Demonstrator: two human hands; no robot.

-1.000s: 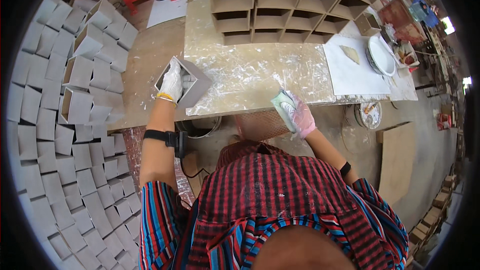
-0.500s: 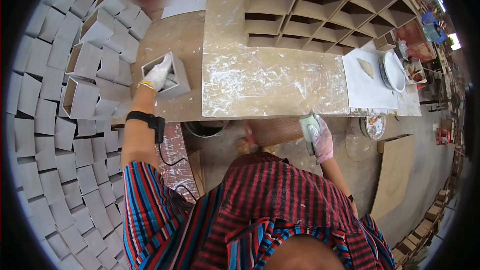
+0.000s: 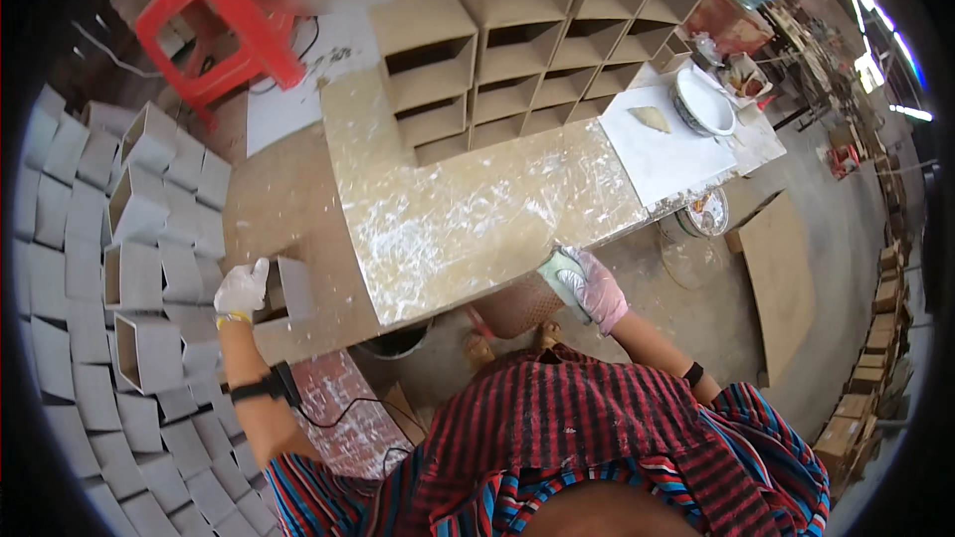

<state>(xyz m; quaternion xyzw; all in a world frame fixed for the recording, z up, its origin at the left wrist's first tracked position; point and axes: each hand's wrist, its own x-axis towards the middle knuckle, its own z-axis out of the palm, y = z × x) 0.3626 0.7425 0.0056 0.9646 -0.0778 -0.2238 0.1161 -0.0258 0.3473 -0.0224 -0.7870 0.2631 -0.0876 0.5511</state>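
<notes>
My left hand (image 3: 242,290), in a white glove, is at the left side of a grey open box (image 3: 295,288) on the worktable (image 3: 438,249). Its fingers appear closed on the near wall of the box, whose opening shows dark; part of the grip is hidden. My right hand (image 3: 600,295), in a thin pinkish glove, is closed around a pale green sponge (image 3: 563,276) at the table's front edge. White smears cover the light board on the table.
Stacked grey boxes (image 3: 139,288) rise along the left. Brown open boxes (image 3: 517,50) stand piled at the table's back. A white basin (image 3: 704,104) sits on the right end, with a bucket (image 3: 706,212) below. A red plastic stool (image 3: 224,20) is at the back left.
My view has turned, so the table slants. My left hand has come out of the box's inside to its left side. My right hand still holds the sponge, now nearer the table edge.
</notes>
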